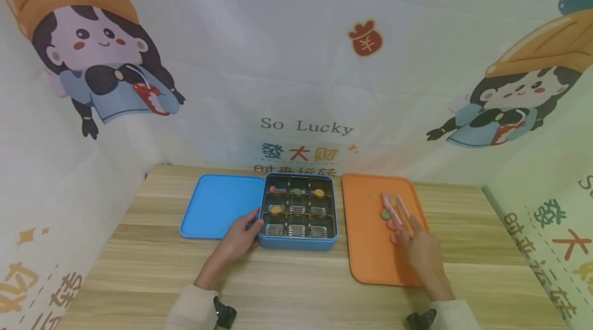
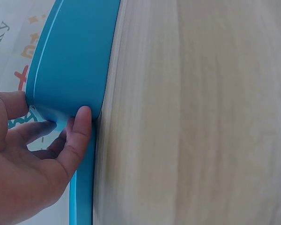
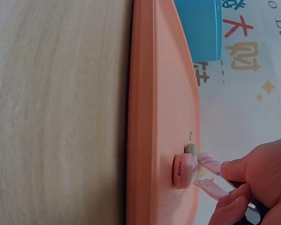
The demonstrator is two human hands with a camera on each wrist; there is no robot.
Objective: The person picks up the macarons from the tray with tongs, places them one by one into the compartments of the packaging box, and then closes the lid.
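My right hand [image 1: 422, 250] grips pink tongs [image 1: 404, 207] over the orange tray [image 1: 363, 247]. The parted tips of the tongs stand on either side of a yellow macaron [image 1: 393, 201]. Beside them on the tray lie a green macaron [image 1: 385, 214] and pink macarons [image 3: 183, 171]. My left hand [image 1: 240, 237] touches the left side of a blue box [image 1: 296, 243], its fingers [image 2: 79, 136] against the wall and rim near the front corner. Inside, the back row of compartments holds a pink, a green and a yellow macaron; another yellow macaron [image 1: 275, 209] sits in the middle row at left.
A flat blue lid [image 1: 222, 204] lies left of the box, behind my left hand. A small green bit [image 1: 370, 196] rests on the orange tray. The wooden table [image 1: 296, 289] meets a printed cloth backdrop [image 1: 296, 62] at the back and sides.
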